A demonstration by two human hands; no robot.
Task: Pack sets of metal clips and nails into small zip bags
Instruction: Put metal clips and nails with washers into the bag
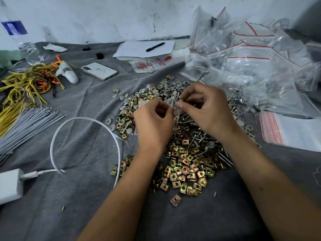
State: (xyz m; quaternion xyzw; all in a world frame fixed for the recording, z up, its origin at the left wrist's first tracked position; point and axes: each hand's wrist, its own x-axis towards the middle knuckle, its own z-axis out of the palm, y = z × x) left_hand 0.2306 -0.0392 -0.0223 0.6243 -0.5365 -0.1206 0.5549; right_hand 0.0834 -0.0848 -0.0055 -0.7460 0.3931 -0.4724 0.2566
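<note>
A heap of brass-coloured square metal clips [185, 167] lies on the grey cloth in front of me, mixed with nails [198, 136] and grey round caps [152, 89] farther back. Above the heap, my left hand [152, 122] and my right hand [206, 108] both pinch a small clear zip bag [174, 108] between their fingertips. The bag's contents are hidden by my fingers. A stack of flat empty zip bags with red strips [291, 129] lies at the right.
A big pile of filled clear bags [251, 58] rises at the back right. A white phone [99, 71], paper with a pen [144, 48], a white charger and cable [83, 129], grey rods [29, 124] and yellow ties [26, 82] lie to the left.
</note>
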